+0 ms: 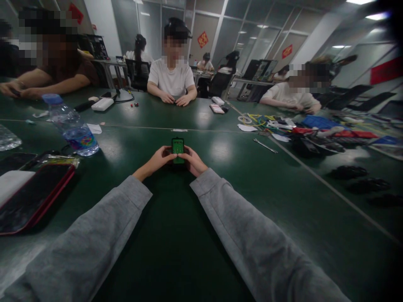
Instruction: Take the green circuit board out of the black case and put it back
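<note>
Head view showed left hand (161, 159) and right hand (195, 161) holding a green-faced gadget (178, 146), likely pressing it, which probably needed stillness next.

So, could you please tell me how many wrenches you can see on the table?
1: the wrench lies on the green table, right of the right hand, which holds a green-faced device with the left hand. More may be hidden in the cable clutter.

Left arm (94, 226) enters near left, right arm (255, 222) near right; both angle inward, far. Left grip (160, 159) and right grip (194, 160) closed, facing, thumbs (171, 157) pointing inward.
</note>
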### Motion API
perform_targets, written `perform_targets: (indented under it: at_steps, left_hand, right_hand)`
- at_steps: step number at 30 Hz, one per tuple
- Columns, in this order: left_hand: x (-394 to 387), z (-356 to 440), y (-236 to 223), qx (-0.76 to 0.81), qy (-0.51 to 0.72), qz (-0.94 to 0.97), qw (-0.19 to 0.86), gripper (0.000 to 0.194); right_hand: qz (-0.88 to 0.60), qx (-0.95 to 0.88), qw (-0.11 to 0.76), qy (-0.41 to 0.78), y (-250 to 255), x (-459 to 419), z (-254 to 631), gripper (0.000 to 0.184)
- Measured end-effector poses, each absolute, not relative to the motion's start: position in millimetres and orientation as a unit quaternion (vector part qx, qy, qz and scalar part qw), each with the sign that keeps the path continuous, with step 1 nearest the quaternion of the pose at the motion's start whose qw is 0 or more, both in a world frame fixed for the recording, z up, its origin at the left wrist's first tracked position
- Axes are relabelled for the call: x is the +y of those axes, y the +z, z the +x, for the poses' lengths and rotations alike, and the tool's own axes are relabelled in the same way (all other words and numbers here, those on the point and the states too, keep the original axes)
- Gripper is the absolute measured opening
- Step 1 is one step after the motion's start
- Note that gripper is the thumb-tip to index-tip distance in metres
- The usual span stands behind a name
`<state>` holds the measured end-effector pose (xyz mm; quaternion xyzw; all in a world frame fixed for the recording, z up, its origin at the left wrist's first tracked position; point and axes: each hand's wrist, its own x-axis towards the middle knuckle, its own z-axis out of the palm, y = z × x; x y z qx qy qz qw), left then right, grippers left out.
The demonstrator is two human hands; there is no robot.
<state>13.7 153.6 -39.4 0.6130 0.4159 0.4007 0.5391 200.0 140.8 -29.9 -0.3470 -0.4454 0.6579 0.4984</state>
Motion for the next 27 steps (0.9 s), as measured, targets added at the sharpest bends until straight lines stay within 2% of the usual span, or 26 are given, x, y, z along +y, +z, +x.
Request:
perform_targets:
  at_steps: [15,27]
  left_hand:
    - [153.0,15.9,-41.1,0.408,0.433,0.603,0.531,0.061]
    - [151.8,16.7,-40.4,0.405,0.448,0.596,0.529,0.056]
  right_hand:
    - [-0.342,-0.455,0.511,0.644,-34.3,142.0,200.0,0.060]
    - [-0.328,-0.453,0.503,0.659,-33.1,142.4,200.9,0.062]
